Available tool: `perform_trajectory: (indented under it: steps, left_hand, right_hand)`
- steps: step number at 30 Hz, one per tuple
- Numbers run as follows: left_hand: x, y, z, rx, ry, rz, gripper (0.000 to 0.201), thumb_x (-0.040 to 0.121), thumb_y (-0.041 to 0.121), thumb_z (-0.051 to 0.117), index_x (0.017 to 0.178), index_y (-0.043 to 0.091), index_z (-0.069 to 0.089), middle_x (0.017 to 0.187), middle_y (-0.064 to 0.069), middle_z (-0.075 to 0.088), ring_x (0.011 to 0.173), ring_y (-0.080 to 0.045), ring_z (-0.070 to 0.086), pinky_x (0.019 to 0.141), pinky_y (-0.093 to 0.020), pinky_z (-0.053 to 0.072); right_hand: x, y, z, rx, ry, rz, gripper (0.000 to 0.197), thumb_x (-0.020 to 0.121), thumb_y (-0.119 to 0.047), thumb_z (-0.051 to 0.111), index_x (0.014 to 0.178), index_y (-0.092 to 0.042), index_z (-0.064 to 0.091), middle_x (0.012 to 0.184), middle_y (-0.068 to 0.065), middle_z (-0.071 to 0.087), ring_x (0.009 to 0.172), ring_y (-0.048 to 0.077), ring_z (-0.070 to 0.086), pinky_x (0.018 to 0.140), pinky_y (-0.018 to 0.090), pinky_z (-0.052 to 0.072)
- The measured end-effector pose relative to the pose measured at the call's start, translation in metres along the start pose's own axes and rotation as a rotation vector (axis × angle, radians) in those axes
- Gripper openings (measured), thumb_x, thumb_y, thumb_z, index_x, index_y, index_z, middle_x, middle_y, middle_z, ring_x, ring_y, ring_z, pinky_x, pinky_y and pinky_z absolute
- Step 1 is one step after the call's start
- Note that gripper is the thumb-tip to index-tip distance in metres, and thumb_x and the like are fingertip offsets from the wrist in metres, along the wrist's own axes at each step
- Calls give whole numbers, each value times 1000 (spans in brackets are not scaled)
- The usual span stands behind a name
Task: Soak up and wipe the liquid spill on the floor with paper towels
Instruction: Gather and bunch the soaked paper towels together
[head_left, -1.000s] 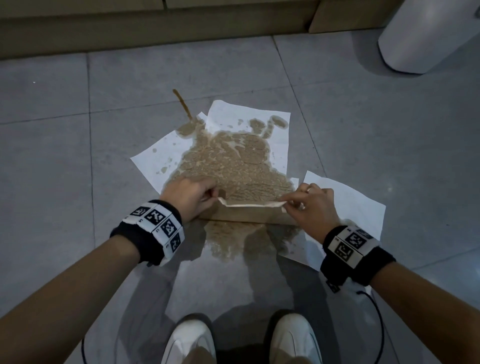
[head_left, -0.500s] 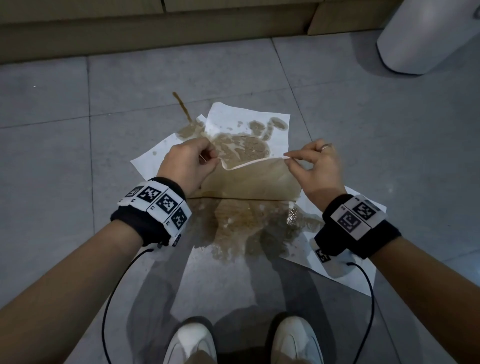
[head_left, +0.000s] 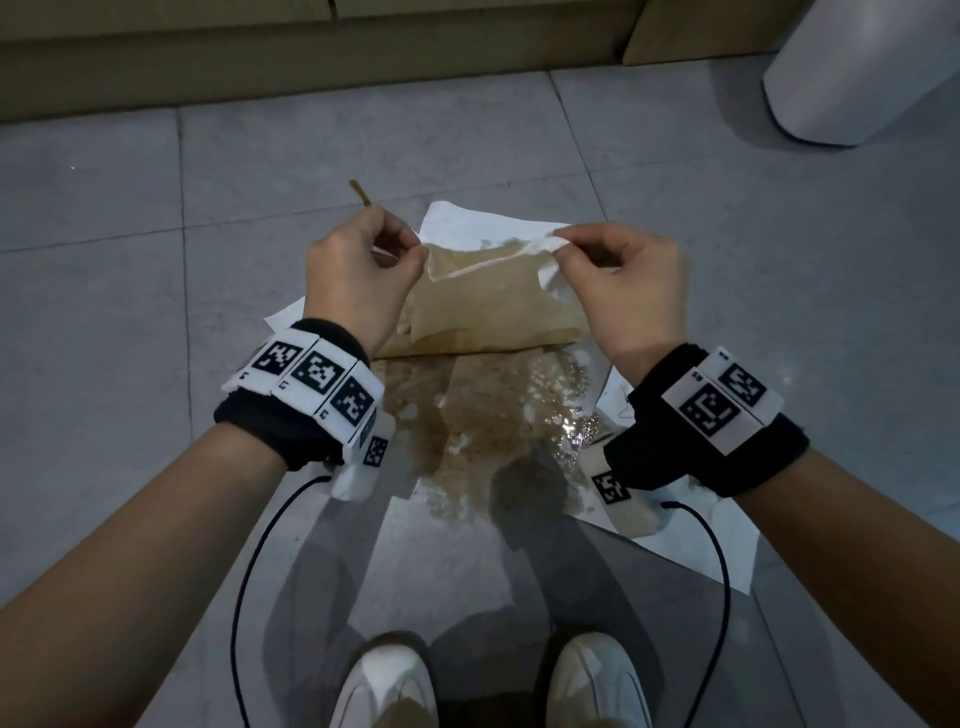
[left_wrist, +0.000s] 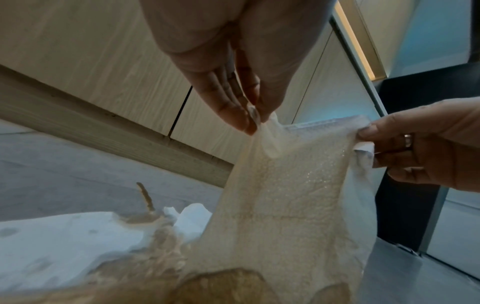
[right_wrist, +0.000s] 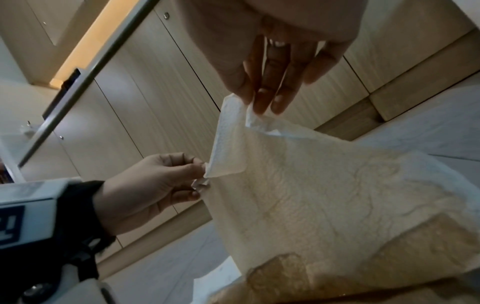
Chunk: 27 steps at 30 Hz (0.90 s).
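A brown-soaked paper towel (head_left: 488, 306) hangs lifted off the grey tiled floor, folded back away from me. My left hand (head_left: 415, 260) pinches its near left corner and my right hand (head_left: 561, 247) pinches its near right corner. In the left wrist view the left fingertips (left_wrist: 249, 123) hold the wet sheet (left_wrist: 285, 195), and in the right wrist view the right fingertips (right_wrist: 259, 107) hold the same sheet (right_wrist: 311, 185). Brown liquid (head_left: 483, 431) lies bare on the floor below the lifted edge. Other white towels (head_left: 696, 540) lie partly under my hands.
My two white shoes (head_left: 384, 686) stand just short of the spill. A wooden cabinet plinth (head_left: 311, 57) runs along the far side. A white bin (head_left: 857, 73) stands at the far right. A thin brown streak (head_left: 361, 193) trails off the far edge of the towels.
Both hands have peeled the soaked towel's near edge up off the floor and carried it away from me, folding it over. Wet spill now shows where the towel lay.
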<state>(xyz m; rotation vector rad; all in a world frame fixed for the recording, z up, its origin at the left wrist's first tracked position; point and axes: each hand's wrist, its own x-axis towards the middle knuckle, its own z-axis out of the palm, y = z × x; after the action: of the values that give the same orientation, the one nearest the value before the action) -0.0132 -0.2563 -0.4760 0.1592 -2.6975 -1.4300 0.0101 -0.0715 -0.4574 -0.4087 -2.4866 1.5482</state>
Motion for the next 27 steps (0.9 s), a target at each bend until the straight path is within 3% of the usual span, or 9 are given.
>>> perform_trajectory:
  steps: [3, 5, 7, 9, 11, 15, 20, 25, 27]
  left_hand:
    - [4, 5, 1, -70, 61, -8, 29, 84, 16, 64, 67, 33, 48, 69, 14, 56, 62, 0, 55, 60, -9, 45]
    - [1, 3, 6, -114, 70, -41, 29, 84, 15, 64, 67, 33, 48, 69, 14, 57, 62, 0, 54, 60, -11, 46]
    - [-4, -4, 14, -121, 31, -88, 29, 84, 14, 64, 66, 32, 49, 70, 14, 56, 64, -3, 55, 63, -16, 46]
    - [-8, -13, 22, -86, -15, -123, 26, 84, 14, 64, 68, 28, 50, 73, 13, 58, 70, -8, 57, 67, -19, 46]
    - [-9, -22, 29, -49, -20, -147, 16, 85, 14, 63, 74, 21, 54, 80, 7, 61, 75, -11, 58, 70, -19, 44]
    - [-6, -34, 40, 18, -32, -156, 4, 86, 14, 62, 84, 15, 59, 84, 4, 60, 76, -12, 55, 67, -11, 36]
    - [-6, -46, 51, 211, -169, -11, 11, 87, 11, 59, 97, 13, 64, 86, -2, 64, 83, -22, 61, 75, -25, 46]
    - [-7, -47, 60, 407, -246, 86, 28, 93, 18, 50, 119, 20, 62, 107, -10, 67, 98, -32, 61, 81, -40, 51]
    - [-7, -48, 65, 525, -333, 101, 32, 93, 19, 48, 123, 21, 58, 118, -9, 62, 105, -33, 58, 85, -41, 49]
  right_hand:
    - [2, -6, 1, 30, 23, -20, 15, 83, -12, 64, 94, -17, 73, 70, -20, 61, 68, -9, 58, 74, 7, 47]
    - [-2, -3, 8, 56, 18, -12, 15, 83, -15, 66, 96, -17, 74, 78, -15, 65, 84, 0, 61, 91, 20, 48]
    - [-8, 8, 18, 13, -6, -18, 18, 83, -25, 65, 98, -24, 74, 95, -8, 68, 108, 12, 58, 105, 37, 40]
    - [-14, 18, 26, -108, -57, -12, 21, 85, -29, 63, 105, -28, 72, 109, -4, 63, 120, 20, 49, 109, 40, 30]
    - [-19, 24, 33, -265, -119, -52, 23, 89, -29, 60, 110, -28, 70, 111, -4, 63, 122, 16, 46, 106, 34, 23]
    - [-21, 37, 46, -528, -206, -277, 26, 91, -27, 55, 114, -32, 67, 115, -12, 67, 130, 13, 41, 85, 32, 15]
    - [-13, 59, 49, -832, -424, -291, 44, 92, -23, 48, 135, -29, 47, 132, -3, 57, 141, 15, 22, 92, 39, 13]
    - [-13, 67, 53, -960, -498, -323, 55, 94, -24, 46, 146, -27, 28, 153, -2, 25, 144, 22, 9, 101, 47, 19]
    - [-12, 68, 55, -1019, -553, -336, 57, 95, -28, 44, 147, -27, 21, 156, -1, 16, 145, 26, 3, 105, 50, 18]
